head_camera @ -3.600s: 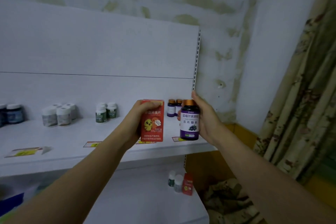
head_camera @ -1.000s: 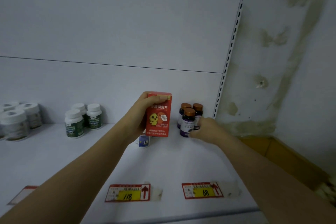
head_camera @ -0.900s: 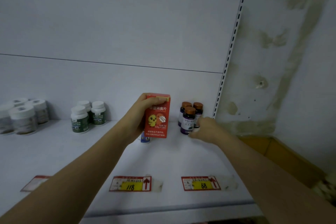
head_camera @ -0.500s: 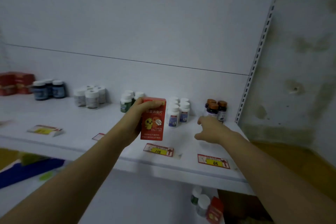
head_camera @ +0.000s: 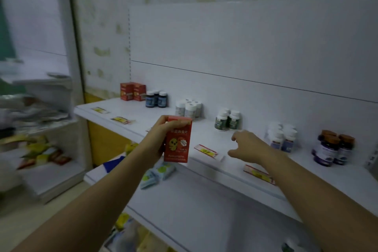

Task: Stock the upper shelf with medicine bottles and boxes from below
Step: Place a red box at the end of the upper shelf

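My left hand (head_camera: 157, 139) grips an upright red medicine box (head_camera: 177, 141) with a yellow chick on it, held in front of the white upper shelf (head_camera: 204, 135). My right hand (head_camera: 247, 146) hovers over the shelf with loose fingers and nothing in it. Three dark bottles with brown caps (head_camera: 332, 148) stand at the shelf's right end, clear of that hand. Two matching red boxes (head_camera: 132, 91) stand at the far left end of the shelf.
Along the shelf's back stand dark blue bottles (head_camera: 156, 99), white bottles (head_camera: 188, 107), green-labelled bottles (head_camera: 227, 119) and white bottles with blue labels (head_camera: 283, 136). Price tags (head_camera: 206, 151) lie on the front edge. The lower shelf (head_camera: 204, 206) holds small packets (head_camera: 158, 173). Another rack (head_camera: 38, 129) stands left.
The view has swung left, showing the shelf's whole length. My right hand has let go of the brown-capped bottle, which now stands with two others, and drawn back left. My left hand still holds the red box.
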`<state>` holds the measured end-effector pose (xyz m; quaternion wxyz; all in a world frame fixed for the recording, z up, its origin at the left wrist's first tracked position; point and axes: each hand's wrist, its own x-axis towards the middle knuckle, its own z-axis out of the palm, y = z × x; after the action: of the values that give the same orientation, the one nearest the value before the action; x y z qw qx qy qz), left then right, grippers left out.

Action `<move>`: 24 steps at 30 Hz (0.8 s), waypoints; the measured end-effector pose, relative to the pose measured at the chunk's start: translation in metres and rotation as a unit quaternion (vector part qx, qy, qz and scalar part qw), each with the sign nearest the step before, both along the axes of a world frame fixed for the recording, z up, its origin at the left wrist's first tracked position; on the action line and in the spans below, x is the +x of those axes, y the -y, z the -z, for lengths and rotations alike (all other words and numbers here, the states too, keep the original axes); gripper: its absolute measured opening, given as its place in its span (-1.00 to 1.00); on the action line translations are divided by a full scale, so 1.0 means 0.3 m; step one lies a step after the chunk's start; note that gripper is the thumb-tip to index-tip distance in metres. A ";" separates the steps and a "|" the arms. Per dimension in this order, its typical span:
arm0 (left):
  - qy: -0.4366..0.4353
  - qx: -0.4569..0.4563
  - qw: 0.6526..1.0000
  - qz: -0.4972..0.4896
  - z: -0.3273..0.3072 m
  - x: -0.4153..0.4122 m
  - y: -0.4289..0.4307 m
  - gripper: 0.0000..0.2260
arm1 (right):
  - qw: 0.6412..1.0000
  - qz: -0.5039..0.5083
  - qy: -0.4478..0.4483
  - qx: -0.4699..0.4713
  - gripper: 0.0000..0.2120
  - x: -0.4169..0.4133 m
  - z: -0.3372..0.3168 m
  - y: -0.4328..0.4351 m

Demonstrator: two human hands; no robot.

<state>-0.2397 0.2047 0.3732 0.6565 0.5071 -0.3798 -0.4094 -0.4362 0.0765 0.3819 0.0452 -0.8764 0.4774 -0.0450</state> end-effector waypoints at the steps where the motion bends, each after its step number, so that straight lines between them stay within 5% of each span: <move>1: 0.000 0.003 1.000 -0.011 0.000 0.055 -0.016 -0.84 | 1.000 -0.011 -0.002 0.001 -0.47 0.068 -0.003 -0.003; 9: -0.007 -0.007 0.997 -0.081 0.000 0.585 -0.109 -0.72 | 0.995 -0.095 0.011 -0.004 -0.45 0.682 -0.015 -0.014; 15: 0.025 -0.025 0.993 -0.117 -0.033 1.034 -0.180 -0.44 | 0.991 -0.129 0.028 -0.014 -0.47 1.145 -0.032 -0.013; 24: 0.018 -0.028 0.993 -0.109 -0.012 1.510 -0.081 -0.57 | 0.990 -0.143 -0.004 -0.011 -0.44 1.629 -0.009 0.083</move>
<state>0.2131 0.2291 0.3766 0.7042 0.5341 -0.3458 -0.3149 0.0525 0.0517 0.3847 0.0400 -0.9364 0.3463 -0.0402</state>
